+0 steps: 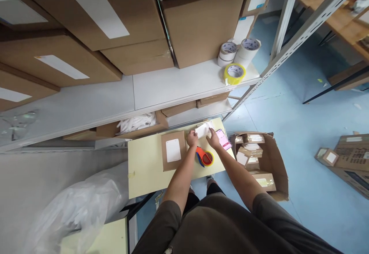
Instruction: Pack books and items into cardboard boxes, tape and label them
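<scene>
At the far side of the cream table, both my hands are on a small white paper. My left hand is closed on its left edge. At its right edge is my right hand, with finger and thumb on the paper. Part of a small cardboard box shows behind the paper. An orange tape dispenser with a blue part and a yellow tape roll lies nearer my body. Beside my right hand lies a phone with a pink screen. A flat cardboard box with a white label rests left of my left hand.
An open carton of small labelled boxes stands right of the table. Ahead, a grey shelf holds large boxes, white tape rolls and a yellow tape roll. Clear plastic wrap bulges at left.
</scene>
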Tool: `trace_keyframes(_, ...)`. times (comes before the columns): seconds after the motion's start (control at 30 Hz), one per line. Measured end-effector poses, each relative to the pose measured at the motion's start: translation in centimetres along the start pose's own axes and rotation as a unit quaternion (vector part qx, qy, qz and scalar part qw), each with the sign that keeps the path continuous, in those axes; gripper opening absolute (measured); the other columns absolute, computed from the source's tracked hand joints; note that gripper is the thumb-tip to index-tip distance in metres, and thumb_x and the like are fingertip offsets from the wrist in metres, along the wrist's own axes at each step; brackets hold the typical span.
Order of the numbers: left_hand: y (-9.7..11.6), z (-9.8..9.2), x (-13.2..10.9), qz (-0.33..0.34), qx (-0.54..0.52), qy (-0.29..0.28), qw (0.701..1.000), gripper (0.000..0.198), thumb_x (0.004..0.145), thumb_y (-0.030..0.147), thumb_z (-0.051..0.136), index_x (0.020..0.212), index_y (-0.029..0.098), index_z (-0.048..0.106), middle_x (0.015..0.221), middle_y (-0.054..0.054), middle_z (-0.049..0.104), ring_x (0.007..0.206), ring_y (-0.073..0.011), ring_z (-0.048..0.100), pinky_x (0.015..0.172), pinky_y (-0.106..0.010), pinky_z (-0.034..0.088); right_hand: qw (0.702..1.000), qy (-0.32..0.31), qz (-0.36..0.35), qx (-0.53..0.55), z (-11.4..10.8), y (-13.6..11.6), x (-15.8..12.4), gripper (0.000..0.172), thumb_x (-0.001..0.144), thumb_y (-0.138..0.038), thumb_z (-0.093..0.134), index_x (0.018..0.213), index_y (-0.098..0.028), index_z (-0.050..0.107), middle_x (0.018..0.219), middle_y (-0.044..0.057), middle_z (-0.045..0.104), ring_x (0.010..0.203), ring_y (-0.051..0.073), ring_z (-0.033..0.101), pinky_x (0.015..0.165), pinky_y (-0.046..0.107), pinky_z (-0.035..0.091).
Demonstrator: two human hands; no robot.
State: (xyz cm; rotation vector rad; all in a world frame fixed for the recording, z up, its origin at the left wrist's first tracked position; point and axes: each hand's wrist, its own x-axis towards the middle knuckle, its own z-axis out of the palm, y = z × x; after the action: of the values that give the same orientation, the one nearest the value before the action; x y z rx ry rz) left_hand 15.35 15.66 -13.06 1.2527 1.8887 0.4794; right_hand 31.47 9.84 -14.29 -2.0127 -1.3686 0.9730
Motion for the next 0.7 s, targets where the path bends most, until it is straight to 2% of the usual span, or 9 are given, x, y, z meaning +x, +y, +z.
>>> trace_keyframes(0.1,0.4,-1.3,-0.7,0.043,-0.070,-0.040,0.996,0.027,0.099,0.030,0.062,0.121,0.020,0.075,0.114,-0.011,0.082,0.106,-0.0238,0.077,0.095,-0.036,0.059,0.994,0.032,0.065,0.084,-1.6,-1.5,0.4,0.068,0.089,-0.046,0.066,0.149,-0.015,0.059,0.146,0.021,0.068,0.132,0.035,0.066,0.109,0.049,0.055)
trace_keyframes(0.2,1.1,-3.5,-1.2,0.085,-0.120,-0.099,0.984,0.032,0.098,0.036,0.068,0.124,0.019,0.075,0.114,-0.012,0.082,0.105,-0.0229,0.077,0.095,-0.036,0.061,0.985,0.004,0.074,0.153,-3.4,-3.6,0.3,0.053,0.087,-0.056,0.067,0.121,-0.015,0.071,0.108,0.016,0.080,0.099,0.032,0.076,0.087,0.042,0.061)
trace_keyframes(0.3,2.2,-6.3,-2.3,0.082,-0.108,-0.064,0.989,0.041,0.094,0.045,0.077,0.128,0.022,0.074,0.121,-0.012,0.080,0.106,-0.0238,0.077,0.098,-0.038,0.060,0.987,-0.003,0.044,0.154,-4.7,-6.3,-1.1,0.041,0.092,-0.056,0.059,0.101,-0.018,0.072,0.088,0.012,0.079,0.083,0.029,0.075,0.078,0.038,0.060)
trace_keyframes(0.37,3.3,-7.9,-3.5,0.076,-0.143,-0.070,0.984,0.049,0.093,0.056,0.077,0.127,0.020,0.075,0.121,-0.014,0.080,0.104,-0.0250,0.077,0.095,-0.039,0.061,0.994,0.019,-0.005,0.110,-4.9,-8.4,-2.8,0.036,0.096,-0.051,0.055,0.099,-0.021,0.073,0.092,0.011,0.079,0.086,0.028,0.075,0.081,0.039,0.060)
trace_keyframes(0.47,4.7,-9.6,-5.6,0.112,-0.227,-0.196,0.948,0.058,0.092,0.067,0.072,0.114,0.014,0.079,0.107,-0.015,0.081,0.095,-0.0259,0.078,0.086,-0.037,0.062,0.991,0.052,-0.115,0.035,-4.3,-11.2,-5.7,0.029,0.098,-0.038,0.055,0.109,-0.023,0.077,0.120,0.014,0.077,0.112,0.031,0.072,0.099,0.043,0.058)
trace_keyframes(0.5,5.0,-10.1,-6.2,0.127,-0.234,-0.218,0.939,0.058,0.090,0.068,0.073,0.108,0.013,0.080,0.103,-0.014,0.081,0.093,-0.0259,0.077,0.084,-0.036,0.062,0.988,0.055,-0.145,0.015,-4.1,-11.9,-6.7,0.029,0.097,-0.033,0.056,0.114,-0.023,0.077,0.129,0.015,0.075,0.121,0.032,0.069,0.105,0.045,0.056)
trace_keyframes(0.53,5.2,-10.6,-6.8,0.137,-0.227,-0.213,0.940,0.056,0.089,0.067,0.074,0.103,0.013,0.080,0.098,-0.013,0.081,0.091,-0.0259,0.076,0.082,-0.035,0.061,0.984,0.053,-0.167,-0.002,-3.9,-12.5,-7.5,0.031,0.096,-0.030,0.057,0.119,-0.023,0.077,0.136,0.015,0.072,0.128,0.033,0.065,0.110,0.048,0.054)
trace_keyframes(0.6,5.3,-12.0,-7.4,0.138,-0.184,-0.152,0.961,0.050,0.090,0.063,0.073,0.093,0.013,0.079,0.088,-0.010,0.079,0.086,-0.0263,0.075,0.080,-0.035,0.060,0.979,0.029,-0.202,-0.027,-3.9,-13.0,-8.6,0.041,0.090,-0.025,0.062,0.129,-0.025,0.076,0.149,0.014,0.065,0.139,0.034,0.057,0.117,0.053,0.050)
trace_keyframes(0.7,5.1,-14.8,-7.4,0.155,-0.101,-0.085,0.979,0.038,0.093,0.051,0.068,0.087,0.016,0.079,0.084,-0.007,0.078,0.086,-0.0268,0.074,0.083,-0.037,0.059,0.969,-0.021,-0.243,-0.029,-5.1,-13.0,-8.8,0.063,0.083,-0.021,0.067,0.146,-0.026,0.068,0.165,0.011,0.052,0.151,0.033,0.047,0.124,0.055,0.043)
